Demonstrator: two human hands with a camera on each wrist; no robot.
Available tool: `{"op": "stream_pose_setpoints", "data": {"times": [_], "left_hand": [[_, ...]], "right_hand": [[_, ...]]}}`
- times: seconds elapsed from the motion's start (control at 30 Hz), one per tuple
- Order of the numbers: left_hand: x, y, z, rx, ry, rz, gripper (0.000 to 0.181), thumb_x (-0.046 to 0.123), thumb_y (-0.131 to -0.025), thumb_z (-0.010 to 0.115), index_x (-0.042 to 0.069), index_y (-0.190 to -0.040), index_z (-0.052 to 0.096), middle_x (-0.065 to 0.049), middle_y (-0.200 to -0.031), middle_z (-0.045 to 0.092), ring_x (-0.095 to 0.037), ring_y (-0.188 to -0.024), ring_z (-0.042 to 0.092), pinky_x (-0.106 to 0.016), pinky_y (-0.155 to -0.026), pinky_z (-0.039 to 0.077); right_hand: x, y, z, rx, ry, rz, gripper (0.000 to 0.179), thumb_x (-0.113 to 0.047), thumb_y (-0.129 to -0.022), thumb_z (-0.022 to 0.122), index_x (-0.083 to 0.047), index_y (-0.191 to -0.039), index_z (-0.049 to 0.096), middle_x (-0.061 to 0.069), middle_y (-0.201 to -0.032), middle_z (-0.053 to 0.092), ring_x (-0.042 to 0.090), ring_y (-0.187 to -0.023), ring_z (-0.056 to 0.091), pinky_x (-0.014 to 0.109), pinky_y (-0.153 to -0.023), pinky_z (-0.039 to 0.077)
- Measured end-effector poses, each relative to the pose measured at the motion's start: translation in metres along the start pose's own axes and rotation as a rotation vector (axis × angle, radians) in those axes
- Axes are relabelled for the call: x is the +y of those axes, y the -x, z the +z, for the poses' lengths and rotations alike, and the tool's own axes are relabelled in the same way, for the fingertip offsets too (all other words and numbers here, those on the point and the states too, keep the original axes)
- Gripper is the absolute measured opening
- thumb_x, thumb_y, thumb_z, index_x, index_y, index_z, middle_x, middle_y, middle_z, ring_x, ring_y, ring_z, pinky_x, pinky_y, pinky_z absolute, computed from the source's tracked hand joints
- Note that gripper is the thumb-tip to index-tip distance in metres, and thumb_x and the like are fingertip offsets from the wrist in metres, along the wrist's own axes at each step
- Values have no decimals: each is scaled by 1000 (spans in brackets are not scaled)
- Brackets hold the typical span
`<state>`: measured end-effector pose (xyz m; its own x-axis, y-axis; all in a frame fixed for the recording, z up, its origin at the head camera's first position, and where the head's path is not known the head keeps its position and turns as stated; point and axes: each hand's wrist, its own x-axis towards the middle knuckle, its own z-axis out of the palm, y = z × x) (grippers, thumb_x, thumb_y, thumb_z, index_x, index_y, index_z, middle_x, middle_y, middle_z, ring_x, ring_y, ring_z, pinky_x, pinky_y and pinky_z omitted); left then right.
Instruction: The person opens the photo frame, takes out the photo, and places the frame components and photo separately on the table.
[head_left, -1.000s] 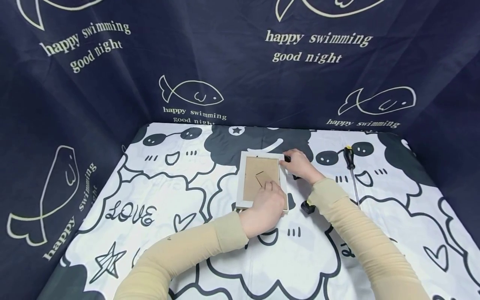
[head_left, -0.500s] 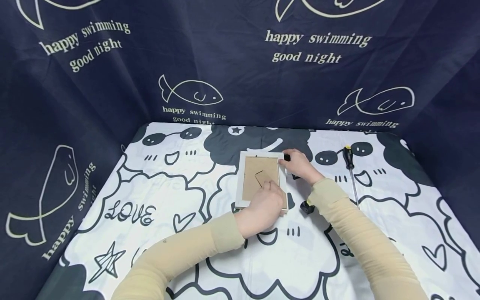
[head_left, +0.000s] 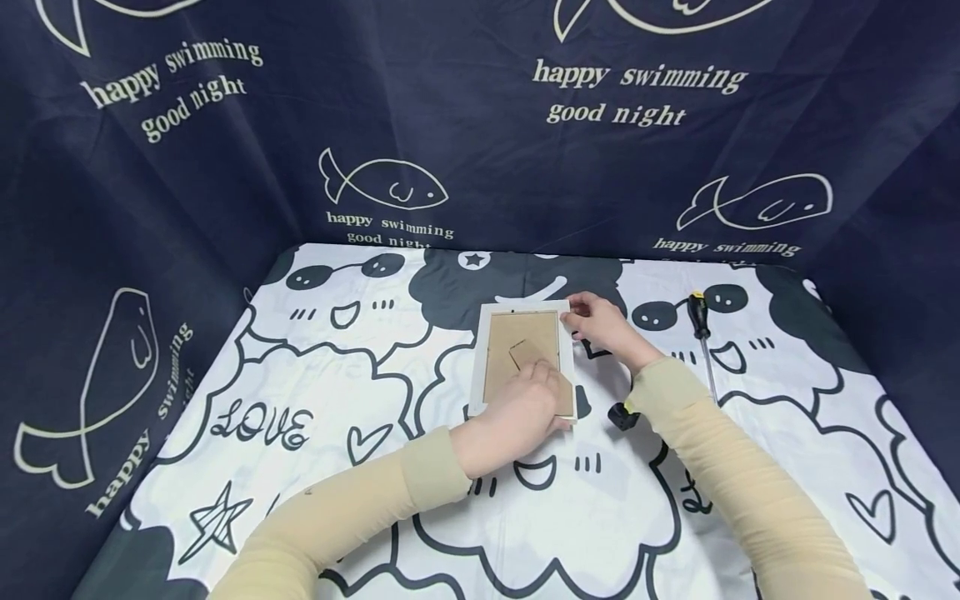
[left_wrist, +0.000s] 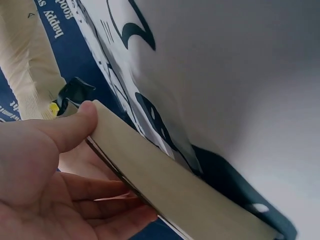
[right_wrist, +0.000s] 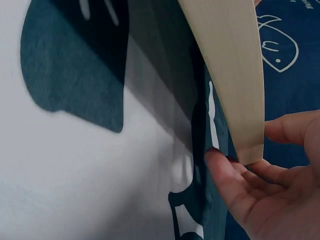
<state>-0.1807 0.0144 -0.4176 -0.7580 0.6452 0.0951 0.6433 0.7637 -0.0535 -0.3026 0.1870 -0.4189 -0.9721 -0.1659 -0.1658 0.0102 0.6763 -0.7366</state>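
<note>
A picture frame [head_left: 477, 367] with a white border and brown backing board [head_left: 517, 333] lies back side up in the middle of the cloth. A stand flap is outlined on the board. My left hand [head_left: 521, 412] grips its near right part, fingers on the board. In the left wrist view the thumb presses a corner of the frame's pale wooden side [left_wrist: 165, 165]. My right hand [head_left: 600, 325] holds the far right corner. In the right wrist view its thumb is on the board side, with the other fingers around the end of the wooden side [right_wrist: 235, 85].
A black-and-yellow tool [head_left: 622, 414] lies close beside my right sleeve. Further right lies a screwdriver [head_left: 699, 321] with a black handle and long shaft. A white cloth [head_left: 270, 383] with cartoon prints covers the table. Dark blue curtains [head_left: 480, 108] stand around the back and sides.
My right hand has shifted its fingers at the far corner, its forearm moving right. The left hand has slid slightly down and left. The black-and-yellow tool sits a little further right.
</note>
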Motion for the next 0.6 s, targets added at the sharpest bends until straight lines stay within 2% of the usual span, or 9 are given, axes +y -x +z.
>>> {"op": "stream_pose_setpoints", "data": {"times": [0.23, 0.4, 0.6], "left_hand": [[-7, 4, -2, 29, 107, -19, 73, 54, -85, 60, -3, -129, 51, -19, -132, 51, -28, -124, 47, -32, -103, 40], [-12, 8, -8, 57, 190, -28, 76, 52, -84, 62, -6, -132, 47, -18, -131, 52, -27, -123, 47, -31, -105, 37], [-14, 12, -18, 5, 365, -123, 77, 51, -83, 65, -2, -135, 45, -20, -132, 50, -30, -124, 47, -36, -104, 39]], "right_hand": [[-4, 4, -5, -28, -166, 19, 50, -14, -94, 51, 7, -137, 37, 24, -118, 54, 10, -73, 63, 28, -74, 56], [-5, 8, -8, -33, -306, -7, 51, -11, -93, 54, 9, -137, 36, 23, -116, 51, 8, -74, 59, 23, -71, 55], [-7, 13, -8, -11, -422, -15, 50, -8, -93, 55, 8, -136, 38, 21, -114, 51, 7, -75, 60, 23, -73, 55]]}}
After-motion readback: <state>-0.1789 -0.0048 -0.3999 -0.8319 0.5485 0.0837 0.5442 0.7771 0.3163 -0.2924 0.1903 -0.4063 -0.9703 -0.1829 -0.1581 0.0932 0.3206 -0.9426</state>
